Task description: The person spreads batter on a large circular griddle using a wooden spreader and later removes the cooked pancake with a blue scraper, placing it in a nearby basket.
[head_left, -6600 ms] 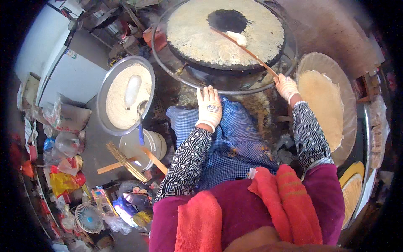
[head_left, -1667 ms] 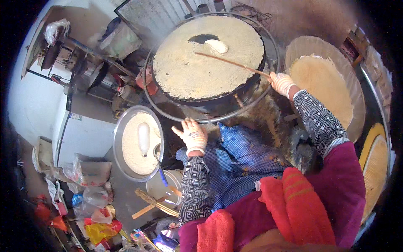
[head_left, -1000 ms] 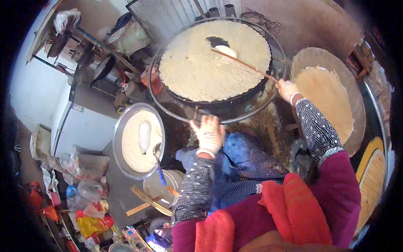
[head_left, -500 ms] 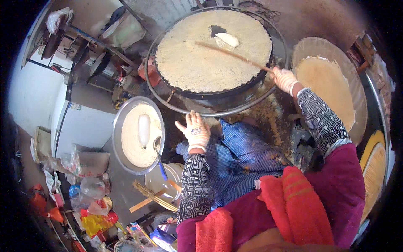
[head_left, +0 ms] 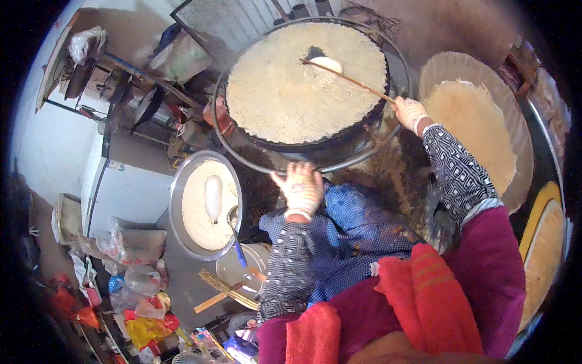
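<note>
A large round griddle carries a pale sheet of batter (head_left: pixel 273 97), with a dark bare gap near its far middle. Beside that gap sits a smooth white lump of dough or batter (head_left: pixel 328 64). My right hand (head_left: pixel 410 115), in a whitish glove, is closed round one end of a thin wooden stick (head_left: pixel 357 84); its far end reaches across the lump. My left hand (head_left: pixel 301 191), gloved too, has its fingers stretched out over the near part of the metal ring (head_left: pixel 342 167) around the griddle. Whether it presses on the ring I cannot tell.
Left of me stands a metal basin (head_left: pixel 176 203) of pale batter holding a white oblong piece and a blue-handled ladle (head_left: pixel 239 247). Below it are a bucket (head_left: pixel 225 265) and a straw brush (head_left: pixel 213 282). Thin round sheets (head_left: pixel 467 127) lie at the right.
My left hand has shifted right, its fingertips now over the ring. The stick's far end has swung away from me and right, onto the white lump. The whole view has shifted slightly.
</note>
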`<control>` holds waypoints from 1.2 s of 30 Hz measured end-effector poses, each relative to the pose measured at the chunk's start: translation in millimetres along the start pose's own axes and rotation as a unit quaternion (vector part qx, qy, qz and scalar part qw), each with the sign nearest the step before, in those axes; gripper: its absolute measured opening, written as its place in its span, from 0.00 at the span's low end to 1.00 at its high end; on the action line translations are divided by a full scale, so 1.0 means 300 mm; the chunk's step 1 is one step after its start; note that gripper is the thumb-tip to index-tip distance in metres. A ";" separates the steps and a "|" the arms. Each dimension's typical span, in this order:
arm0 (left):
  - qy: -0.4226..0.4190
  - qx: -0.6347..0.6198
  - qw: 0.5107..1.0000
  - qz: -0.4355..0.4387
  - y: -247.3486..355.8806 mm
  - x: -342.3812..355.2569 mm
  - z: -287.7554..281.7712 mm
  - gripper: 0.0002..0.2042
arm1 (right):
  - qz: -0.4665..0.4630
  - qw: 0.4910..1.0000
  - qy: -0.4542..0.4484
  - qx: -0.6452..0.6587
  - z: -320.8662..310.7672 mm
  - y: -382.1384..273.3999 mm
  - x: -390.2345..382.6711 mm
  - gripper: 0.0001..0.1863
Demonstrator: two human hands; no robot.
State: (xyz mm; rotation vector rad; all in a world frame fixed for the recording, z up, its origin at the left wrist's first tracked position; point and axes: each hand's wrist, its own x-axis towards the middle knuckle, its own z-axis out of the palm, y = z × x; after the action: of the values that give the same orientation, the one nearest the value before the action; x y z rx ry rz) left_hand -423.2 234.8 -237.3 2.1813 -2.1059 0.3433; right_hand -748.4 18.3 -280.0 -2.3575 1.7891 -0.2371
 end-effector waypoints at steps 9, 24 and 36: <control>-0.027 0.064 0.997 -0.022 0.025 -0.112 0.130 0.32 | -0.002 1.000 0.018 -0.001 0.026 0.028 -0.014 0.17; -0.083 0.131 0.971 -0.180 -0.390 0.023 0.113 0.24 | -0.033 0.999 0.003 0.007 0.051 -0.009 -0.076 0.16; -0.117 -0.035 0.991 0.052 0.143 0.028 0.155 0.21 | 0.041 0.999 0.011 0.001 0.039 0.055 -0.060 0.16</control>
State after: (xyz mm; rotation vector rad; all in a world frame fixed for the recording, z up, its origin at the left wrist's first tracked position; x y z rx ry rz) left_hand -461.2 214.5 -284.5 2.1720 -2.3166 0.0199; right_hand -765.8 31.7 -295.6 -2.2834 1.8904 -0.2546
